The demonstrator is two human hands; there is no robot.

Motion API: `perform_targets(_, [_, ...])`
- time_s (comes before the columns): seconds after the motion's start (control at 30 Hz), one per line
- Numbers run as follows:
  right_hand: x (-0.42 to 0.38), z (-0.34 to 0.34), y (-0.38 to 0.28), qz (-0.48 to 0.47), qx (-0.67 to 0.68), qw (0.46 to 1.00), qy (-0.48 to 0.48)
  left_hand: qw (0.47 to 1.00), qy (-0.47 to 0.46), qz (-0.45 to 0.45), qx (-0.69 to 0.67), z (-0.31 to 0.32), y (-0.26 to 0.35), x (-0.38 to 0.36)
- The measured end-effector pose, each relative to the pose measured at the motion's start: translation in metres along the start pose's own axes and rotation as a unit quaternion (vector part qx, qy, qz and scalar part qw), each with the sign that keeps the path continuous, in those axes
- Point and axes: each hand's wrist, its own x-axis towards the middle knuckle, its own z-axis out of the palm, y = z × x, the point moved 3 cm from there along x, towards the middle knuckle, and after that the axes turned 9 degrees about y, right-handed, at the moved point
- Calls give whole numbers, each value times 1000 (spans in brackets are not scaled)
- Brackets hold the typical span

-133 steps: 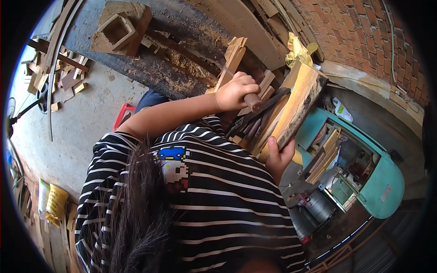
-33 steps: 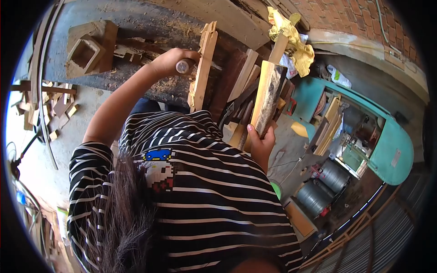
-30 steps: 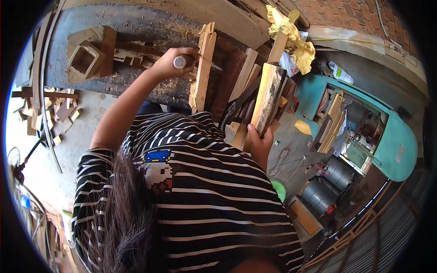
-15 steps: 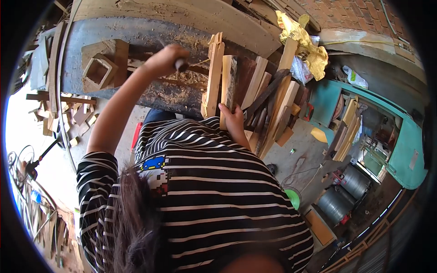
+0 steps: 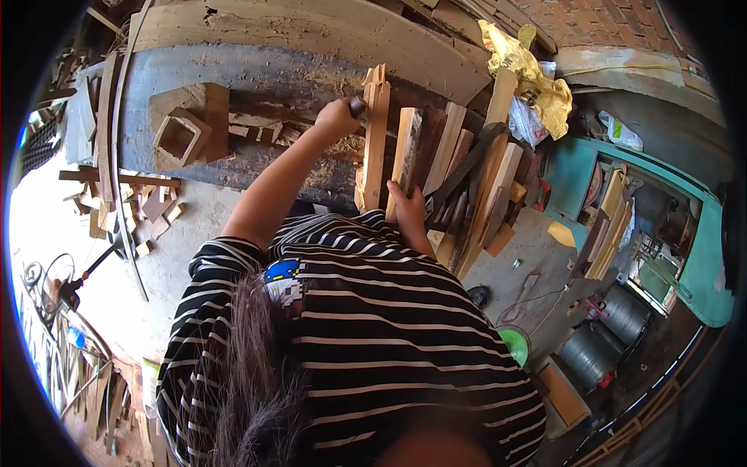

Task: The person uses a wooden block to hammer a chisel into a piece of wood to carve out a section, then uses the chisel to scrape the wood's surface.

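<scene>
My left hand (image 5: 338, 120) is closed round a dark, rounded tool handle (image 5: 357, 107); the tool's working end is hidden. Just right of it, a pale squared wood piece (image 5: 376, 136) with a rough, split top lies across the bench edge. My right hand (image 5: 407, 208) grips the near end of a wood strip (image 5: 407, 148), pale on one face and dark and rough along the other. Beside that hand, several more wood strips (image 5: 446, 144) lean together in a bundle.
Wood shavings cover the dark workbench (image 5: 257, 66). A hollow, angular wooden block (image 5: 183, 136) sits at its left. Offcuts (image 5: 144, 206) lie on the floor at left. A yellow sack (image 5: 537, 86) is at the back right, near a green metal cabinet (image 5: 704, 272).
My left hand has swung right with the handled tool, close to the split-topped wood piece. My right hand keeps its hold on the strip. The whole view has shifted slightly.
</scene>
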Motion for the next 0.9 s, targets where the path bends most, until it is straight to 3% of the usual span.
perform_targets(0.1, [1, -11, 3, 7, 1, 1000, 5, 999, -34, -4, -30, 12, 3, 3])
perform_targets(0.17, [-2, -16, 7, 64, 16, 997, 27, 996, -66, -25, -47, 12, 0, 8])
perform_targets(0.37, [3, -20, 3, 34, -16, 998, 40, 981, -173, -76, 36, -11, 20, 24])
perform_targets(0.4, [5, -21, 4, 27, -30, 999, 36, 986, -117, -49, 108, -18, 27, 23])
perform_targets(0.57, [6, -26, 14, 22, -43, 997, 51, 971, -114, -19, 207, -36, 51, 19])
perform_targets(0.63, [8, -27, 23, 21, -53, 997, 58, 955, -97, 104, 259, -34, 54, 28])
perform_targets(0.7, [11, -29, 28, 28, -48, 997, 63, 945, -85, 144, 282, -33, 52, 37])
perform_targets(0.77, [10, -31, 28, 28, -53, 996, 69, 903, -73, 249, 342, -32, 56, 42])
perform_targets(0.83, [8, -33, 24, 28, -58, 995, 77, 893, -71, 264, 359, -19, 50, 47])
perform_targets(0.9, [8, -33, 20, 32, -43, 996, 75, 900, 5, 267, 344, -16, 36, 48])
